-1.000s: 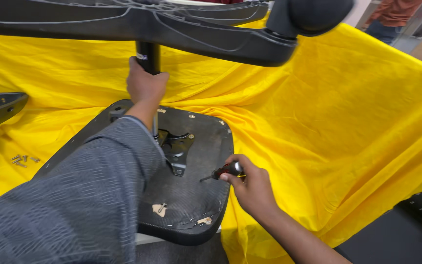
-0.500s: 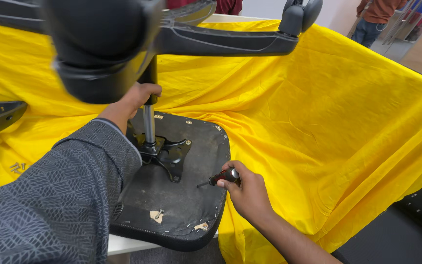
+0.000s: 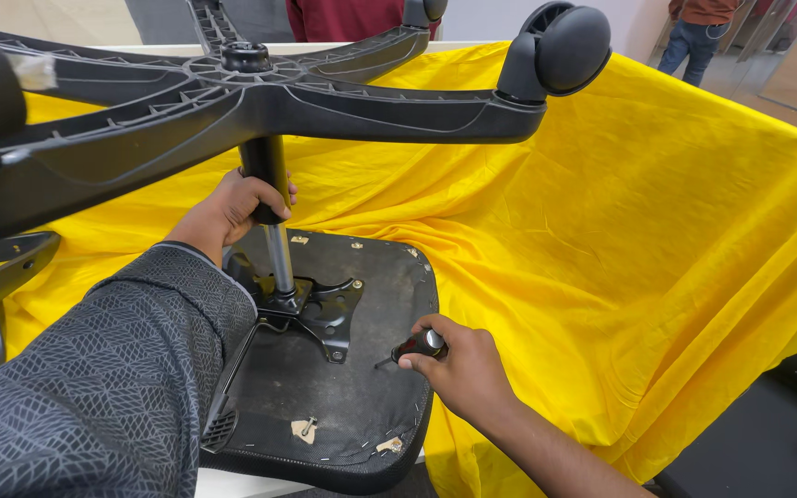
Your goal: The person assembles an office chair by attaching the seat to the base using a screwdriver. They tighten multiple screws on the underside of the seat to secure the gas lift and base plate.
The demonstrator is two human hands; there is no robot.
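Since the earlier frame, the star-shaped chair base (image 3: 251,101) has swung clear of the view and its castor (image 3: 572,48) now sits at upper right. Your left hand (image 3: 232,207) remains clenched around the gas-lift column (image 3: 274,221), which stands upright in the metal mounting plate (image 3: 320,309) on the upturned seat (image 3: 343,406). Your right hand (image 3: 458,369) grips a small screwdriver (image 3: 412,349), tip resting on the seat underside. Yellow cloth (image 3: 648,258) lies beneath. Two tan tags (image 3: 304,428) sit near the seat's front edge.

A yellow cloth (image 3: 657,277) drapes the table; people stand behind on a pale floor (image 3: 786,83).
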